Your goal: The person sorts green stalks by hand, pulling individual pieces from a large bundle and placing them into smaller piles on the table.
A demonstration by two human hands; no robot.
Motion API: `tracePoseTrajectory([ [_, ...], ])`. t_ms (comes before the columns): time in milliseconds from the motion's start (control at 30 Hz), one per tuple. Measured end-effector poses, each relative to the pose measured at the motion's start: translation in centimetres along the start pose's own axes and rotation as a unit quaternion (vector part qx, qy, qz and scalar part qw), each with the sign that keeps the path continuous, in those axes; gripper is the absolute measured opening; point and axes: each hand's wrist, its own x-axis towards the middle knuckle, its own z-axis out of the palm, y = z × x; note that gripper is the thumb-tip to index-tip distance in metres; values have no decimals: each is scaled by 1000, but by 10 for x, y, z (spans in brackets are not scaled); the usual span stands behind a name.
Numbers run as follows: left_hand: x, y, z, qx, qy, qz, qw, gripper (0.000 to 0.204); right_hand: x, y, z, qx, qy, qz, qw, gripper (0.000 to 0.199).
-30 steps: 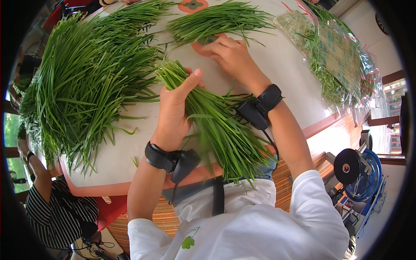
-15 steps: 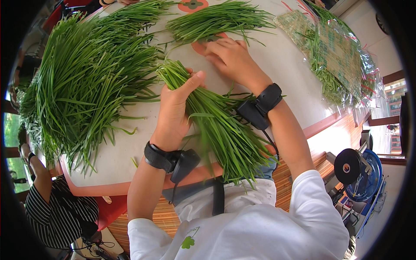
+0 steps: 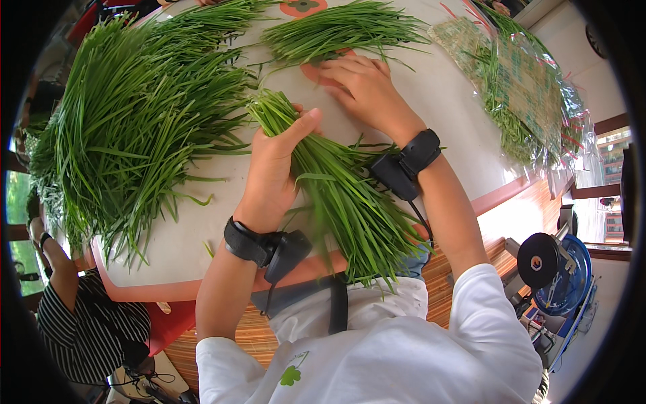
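My left hand [image 3: 274, 158] is wrapped round the pale cut ends of a bunch of garlic chives [image 3: 346, 202]. Its green leaves slant down to the right, over the table's near edge and against my lap. At the far middle, my right hand [image 3: 360, 87] has its fingers stretched out low over the table, just on the near side of a smaller pile of chives [image 3: 343, 30]. I see nothing in that hand, though its fingertips and palm are partly hidden. A large heap of chives [image 3: 134, 135] covers the table's left side.
The white table [image 3: 457, 135] has a reddish border and flower prints. Clear plastic bags of greens [image 3: 528, 94] lie at the far right. A person in a striped garment [image 3: 87, 323] is at the lower left. Beyond the table's right edge stands a blue round device [image 3: 572, 276].
My right hand has shifted slightly farther away, and its fingers look straighter. The left hand still grips the bunch, almost in the same place.
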Motion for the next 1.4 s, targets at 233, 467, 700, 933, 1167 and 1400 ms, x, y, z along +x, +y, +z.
tracePoseTrajectory([
  [233, -2, 2, 3, 10, -2, -11, 1000, 28, 2, 4, 10, 23, 65, -24, 997, 20],
  [467, -2, 2, 4, 28, 9, -7, 1000, 28, 8, 17, 8, 61, 59, -34, 996, 13],
  [700, 0, 1, 3, 17, 6, -4, 1000, 24, 7, 14, 7, 35, 80, -24, 996, 5],
  [933, 1, 2, -2, 1, 0, -29, 1000, 13, 13, 0, -11, 535, 86, 35, 840, 12],
  [1167, 3, 5, -1, -30, 12, -39, 999, 20, 10, 1, -32, 804, 28, -20, 594, 12],
  [1400, 3, 7, -4, -53, -24, -70, 996, 36, 9, -7, -35, 840, -34, -82, 536, 10],
])
